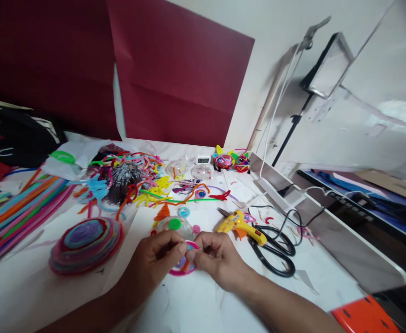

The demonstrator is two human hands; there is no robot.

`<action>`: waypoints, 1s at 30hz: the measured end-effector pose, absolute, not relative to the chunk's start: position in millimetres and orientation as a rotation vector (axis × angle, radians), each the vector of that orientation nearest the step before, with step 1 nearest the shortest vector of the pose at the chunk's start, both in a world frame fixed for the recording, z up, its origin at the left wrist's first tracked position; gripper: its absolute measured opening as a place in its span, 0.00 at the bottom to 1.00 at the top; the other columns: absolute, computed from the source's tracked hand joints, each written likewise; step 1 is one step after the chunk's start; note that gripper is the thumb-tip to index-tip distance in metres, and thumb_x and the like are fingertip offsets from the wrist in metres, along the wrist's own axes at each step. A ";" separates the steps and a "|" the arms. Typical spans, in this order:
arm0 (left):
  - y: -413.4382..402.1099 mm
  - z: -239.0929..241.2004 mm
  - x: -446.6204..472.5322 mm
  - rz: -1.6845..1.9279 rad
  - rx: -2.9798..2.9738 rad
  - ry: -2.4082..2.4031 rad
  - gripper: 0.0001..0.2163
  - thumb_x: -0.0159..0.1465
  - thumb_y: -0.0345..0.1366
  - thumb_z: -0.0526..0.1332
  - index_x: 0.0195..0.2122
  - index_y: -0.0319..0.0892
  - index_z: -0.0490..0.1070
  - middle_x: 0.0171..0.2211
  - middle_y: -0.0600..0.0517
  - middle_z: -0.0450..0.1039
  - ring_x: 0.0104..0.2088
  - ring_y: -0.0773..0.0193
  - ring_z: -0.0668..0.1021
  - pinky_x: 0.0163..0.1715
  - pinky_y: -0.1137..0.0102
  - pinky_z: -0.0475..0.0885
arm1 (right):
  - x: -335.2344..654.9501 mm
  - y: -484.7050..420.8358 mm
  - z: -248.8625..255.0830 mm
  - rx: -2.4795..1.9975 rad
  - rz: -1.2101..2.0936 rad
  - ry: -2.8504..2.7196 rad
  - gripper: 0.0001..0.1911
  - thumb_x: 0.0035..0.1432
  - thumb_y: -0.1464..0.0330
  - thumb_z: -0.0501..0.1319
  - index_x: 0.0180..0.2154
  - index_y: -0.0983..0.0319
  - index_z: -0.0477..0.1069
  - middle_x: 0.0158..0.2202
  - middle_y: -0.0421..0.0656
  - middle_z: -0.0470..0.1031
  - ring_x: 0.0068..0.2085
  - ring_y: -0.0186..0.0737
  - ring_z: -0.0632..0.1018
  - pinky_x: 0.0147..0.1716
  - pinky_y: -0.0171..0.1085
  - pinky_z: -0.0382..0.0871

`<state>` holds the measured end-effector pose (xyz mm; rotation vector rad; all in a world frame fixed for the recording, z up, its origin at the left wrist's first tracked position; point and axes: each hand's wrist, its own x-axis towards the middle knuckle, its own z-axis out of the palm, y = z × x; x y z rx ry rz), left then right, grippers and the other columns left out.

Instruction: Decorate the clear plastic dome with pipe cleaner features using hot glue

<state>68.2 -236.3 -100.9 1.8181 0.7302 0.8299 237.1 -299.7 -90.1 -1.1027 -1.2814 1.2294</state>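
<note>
My left hand [156, 259] and my right hand [215, 259] meet near the table's front edge. Both pinch a small round piece [184, 266] with a pink pipe-cleaner rim and coloured bits inside. The fingers of both hands are curled closed on its upper edge. Just behind the hands lies a clear dome [175, 226] with a green disc on it. A yellow glue gun [240, 225] rests to the right of my right hand.
Black scissors [275, 254] and a black cable lie at the right. A coiled multicolour disc [84, 243] sits at left, beside long pipe cleaners [18, 208]. A tangled pile of pipe cleaners [129, 178], two colourful masks [230, 161] and a small clock [203, 159] stand further back.
</note>
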 end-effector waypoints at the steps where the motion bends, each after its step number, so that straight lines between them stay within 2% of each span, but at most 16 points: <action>1: -237.3 -100.4 68.4 0.821 1.821 0.735 0.14 0.63 0.43 0.57 0.25 0.40 0.68 0.21 0.56 0.60 0.23 0.69 0.64 0.23 0.74 0.59 | 237.1 -299.9 -90.1 -1.102 1.230 -1.283 0.18 0.48 0.59 0.70 0.22 0.64 0.66 0.19 0.34 0.61 0.21 0.28 0.59 0.20 0.31 0.49; 5: -241.2 -98.5 69.1 0.822 1.808 0.759 0.15 0.64 0.44 0.57 0.24 0.41 0.67 0.21 0.56 0.61 0.23 0.69 0.64 0.24 0.74 0.58 | 237.6 -300.7 -90.0 -1.119 1.220 -1.306 0.18 0.48 0.59 0.70 0.22 0.64 0.66 0.18 0.34 0.61 0.21 0.28 0.58 0.20 0.31 0.49; 12: -241.5 -96.0 69.9 0.784 1.851 0.759 0.14 0.63 0.44 0.56 0.23 0.41 0.65 0.19 0.58 0.56 0.21 0.69 0.62 0.21 0.75 0.57 | 236.3 -300.8 -91.3 -1.134 1.172 -1.342 0.18 0.51 0.59 0.67 0.21 0.63 0.64 0.17 0.33 0.59 0.21 0.28 0.57 0.20 0.32 0.48; 20: -244.8 -95.1 72.7 0.837 1.839 0.749 0.14 0.61 0.42 0.55 0.21 0.42 0.62 0.19 0.58 0.56 0.21 0.69 0.62 0.20 0.75 0.58 | 229.5 -301.5 -97.1 -1.110 1.174 -1.274 0.23 0.51 0.52 0.65 0.21 0.63 0.63 0.18 0.33 0.59 0.21 0.27 0.57 0.20 0.31 0.48; 26: -248.5 -94.2 73.2 0.861 1.853 0.751 0.14 0.61 0.42 0.55 0.21 0.41 0.62 0.19 0.58 0.54 0.20 0.70 0.61 0.19 0.76 0.56 | 227.0 -301.4 -102.4 -1.109 1.148 -1.231 0.20 0.49 0.57 0.68 0.21 0.63 0.64 0.17 0.33 0.60 0.21 0.27 0.57 0.21 0.31 0.50; 30: -250.4 -94.3 73.6 0.845 1.870 0.767 0.14 0.61 0.42 0.55 0.22 0.41 0.63 0.19 0.58 0.54 0.20 0.70 0.60 0.19 0.76 0.55 | 224.8 -301.8 -102.3 -1.095 1.141 -1.211 0.20 0.48 0.58 0.69 0.20 0.63 0.64 0.16 0.33 0.59 0.20 0.26 0.56 0.20 0.30 0.49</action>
